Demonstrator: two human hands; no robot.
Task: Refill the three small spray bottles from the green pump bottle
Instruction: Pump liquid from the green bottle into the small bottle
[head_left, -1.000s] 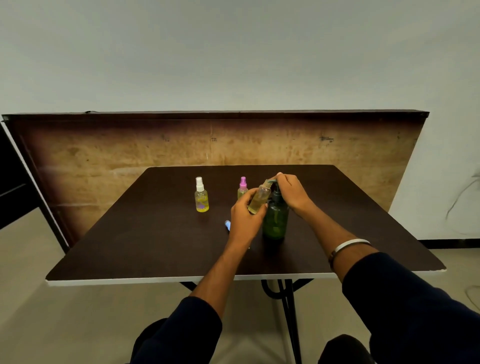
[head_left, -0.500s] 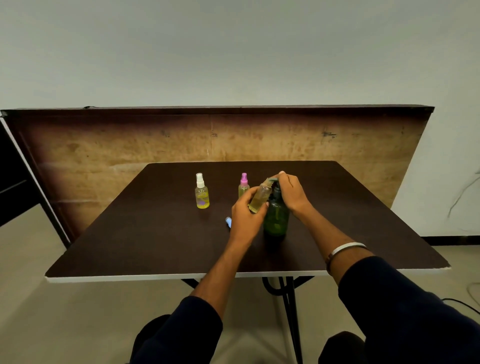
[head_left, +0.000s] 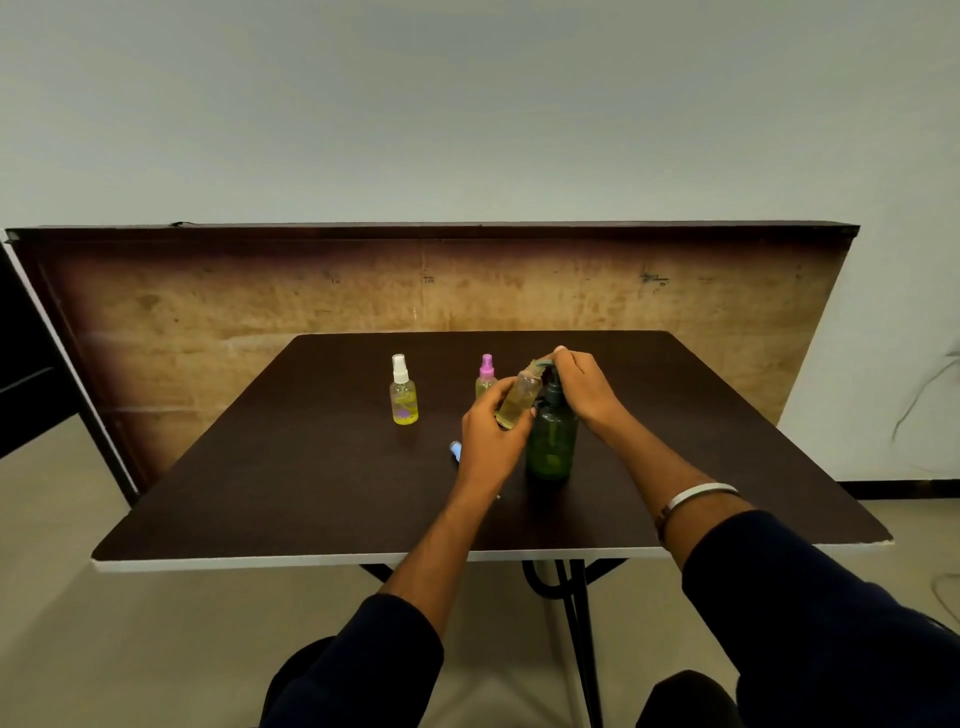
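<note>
The dark green pump bottle (head_left: 551, 441) stands upright on the dark table (head_left: 311, 467). My right hand (head_left: 584, 387) rests on its pump head. My left hand (head_left: 488, 439) holds an uncapped small bottle (head_left: 518, 399) of yellowish liquid, tilted with its mouth under the pump spout. A small bottle with a white sprayer (head_left: 403, 391) stands to the left. Another with a pink sprayer (head_left: 485, 375) stands behind my left hand, partly hidden. A blue cap (head_left: 455, 449) lies on the table by my left wrist.
A wooden board (head_left: 260, 312) leans upright behind the table's far edge. The table's white front edge (head_left: 311, 562) is near my forearms, with black metal legs (head_left: 576, 613) below. A cable hangs on the wall at the right.
The view shifted slightly upward. Both hands stay at the pump bottle with the small bottle under the spout; no clear change in grip.
</note>
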